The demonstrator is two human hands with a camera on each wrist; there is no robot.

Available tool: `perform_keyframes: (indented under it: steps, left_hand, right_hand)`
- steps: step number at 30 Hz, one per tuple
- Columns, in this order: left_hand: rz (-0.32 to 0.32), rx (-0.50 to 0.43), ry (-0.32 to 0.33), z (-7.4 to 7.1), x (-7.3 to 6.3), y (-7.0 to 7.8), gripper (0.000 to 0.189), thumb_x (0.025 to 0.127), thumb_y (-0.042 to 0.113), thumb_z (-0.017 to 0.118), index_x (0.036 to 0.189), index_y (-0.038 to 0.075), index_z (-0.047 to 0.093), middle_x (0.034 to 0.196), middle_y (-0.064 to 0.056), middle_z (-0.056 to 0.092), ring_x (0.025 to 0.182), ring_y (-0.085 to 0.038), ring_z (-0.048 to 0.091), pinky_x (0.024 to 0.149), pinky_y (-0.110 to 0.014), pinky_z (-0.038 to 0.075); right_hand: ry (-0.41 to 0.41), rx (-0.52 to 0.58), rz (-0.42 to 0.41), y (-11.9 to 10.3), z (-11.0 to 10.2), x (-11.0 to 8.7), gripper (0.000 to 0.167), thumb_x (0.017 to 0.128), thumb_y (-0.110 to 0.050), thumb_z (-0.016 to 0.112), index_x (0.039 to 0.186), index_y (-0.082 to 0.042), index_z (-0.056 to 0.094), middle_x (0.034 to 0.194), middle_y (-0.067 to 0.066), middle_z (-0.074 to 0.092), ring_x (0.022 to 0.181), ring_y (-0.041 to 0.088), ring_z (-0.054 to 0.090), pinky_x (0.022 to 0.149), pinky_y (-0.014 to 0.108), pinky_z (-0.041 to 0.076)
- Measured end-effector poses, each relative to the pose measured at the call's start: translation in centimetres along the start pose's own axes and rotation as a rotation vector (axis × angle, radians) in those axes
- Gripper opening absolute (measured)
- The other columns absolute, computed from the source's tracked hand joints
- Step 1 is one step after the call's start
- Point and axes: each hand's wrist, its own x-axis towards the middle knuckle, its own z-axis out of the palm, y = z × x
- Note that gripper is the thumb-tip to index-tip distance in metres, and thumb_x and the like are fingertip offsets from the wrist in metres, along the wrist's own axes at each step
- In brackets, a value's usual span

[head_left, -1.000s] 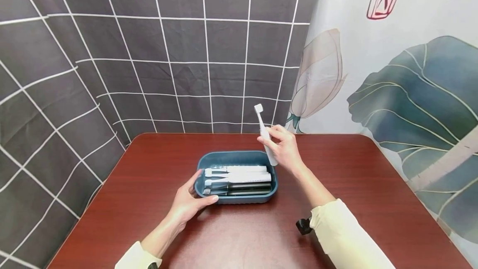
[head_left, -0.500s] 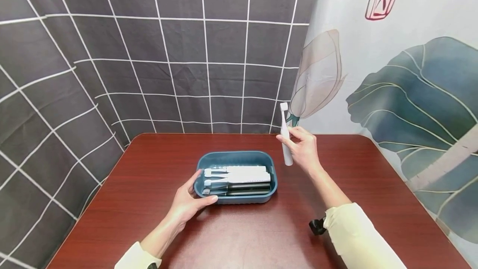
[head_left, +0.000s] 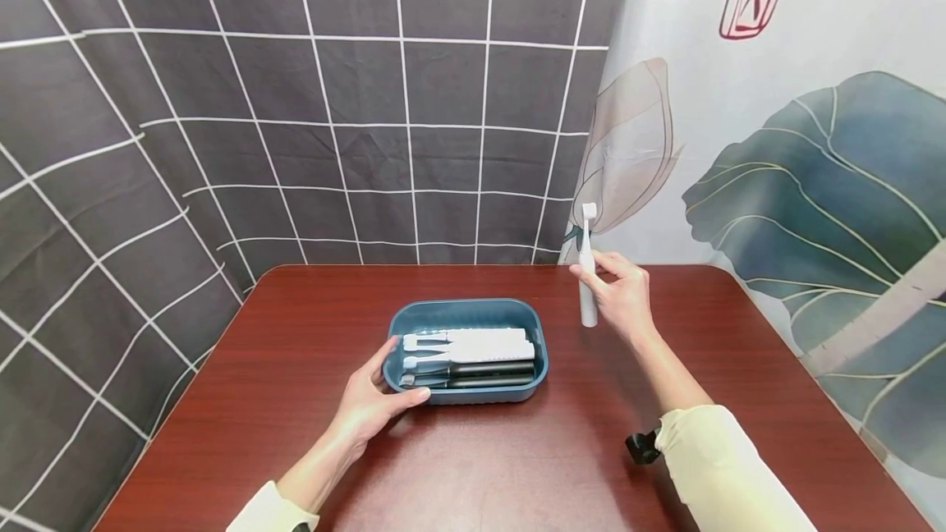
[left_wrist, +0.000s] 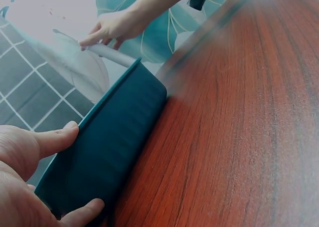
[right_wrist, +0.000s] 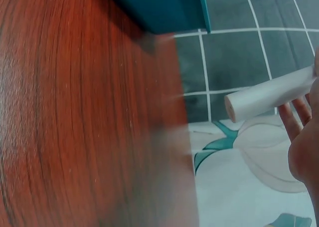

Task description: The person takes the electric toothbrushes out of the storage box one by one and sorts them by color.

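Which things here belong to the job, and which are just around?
In the job:
white toothbrush, in the right hand
blue basket, gripped by the left hand
other white toothbrushes and black toothbrushes inside

Just around:
table
gray grid backdrop
floral backdrop

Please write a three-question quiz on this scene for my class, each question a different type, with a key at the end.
1. True or false: the left hand holds the blue bin near its left end.

2. Multiple choice: in the head view, which way does the head of the white toothbrush in the right hand point?
A) Up
B) Down
C) Sideways, toward the bin

3. Fill in the blank: inside the bin, the toothbrushes along the near side have ____ handles.

Key: 1. True; 2. A; 3. black
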Motion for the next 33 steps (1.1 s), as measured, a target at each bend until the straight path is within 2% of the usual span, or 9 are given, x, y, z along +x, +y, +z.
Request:
perform_keyframes:
  steps: [12,20,27,33]
  left_hand:
    - [0.005,-0.032,-0.006,0.0,0.0,-0.1,0.101,0.070,0.013,0.093,0.156,0.017,0.040,0.152,-0.018,0.044,0.138,-0.032,0.045,0.097,-0.034,0.047]
    - [0.004,-0.023,-0.003,0.1,-0.1,-0.1,0.100,0.071,0.015,0.093,0.155,0.019,0.041,0.152,-0.018,0.044,0.137,-0.034,0.046,0.098,-0.037,0.048]
    - [0.010,-0.036,-0.008,0.1,-0.1,-0.2,0.100,0.071,0.014,0.093,0.155,0.018,0.040,0.153,-0.018,0.043,0.137,-0.035,0.044,0.100,-0.040,0.046]
    - [0.013,-0.037,-0.005,0.0,-0.1,-0.2,0.100,0.071,0.013,0.093,0.155,0.017,0.040,0.152,-0.018,0.044,0.137,-0.034,0.045,0.100,-0.039,0.046]
  right_hand:
    - [0.048,0.012,0.053,1.4,-1.7,-0.4,0.027,0.079,-0.009,0.087,0.105,-0.006,0.080,0.090,0.012,0.072,0.076,-0.003,0.061,0.069,0.013,0.048]
    - [0.065,-0.054,0.081,2.5,-2.8,-0.7,0.025,0.079,-0.009,0.087,0.103,-0.004,0.080,0.088,0.004,0.071,0.074,-0.004,0.061,0.067,0.012,0.048]
    - [0.069,-0.073,0.103,3.3,-3.3,-1.0,0.023,0.080,-0.009,0.086,0.101,-0.002,0.079,0.087,0.012,0.071,0.071,-0.006,0.059,0.064,0.011,0.047]
    - [0.075,-0.109,0.153,3.6,-3.6,-1.1,0.026,0.080,-0.014,0.087,0.102,-0.005,0.080,0.079,-0.005,0.068,0.068,0.003,0.055,0.059,0.013,0.043]
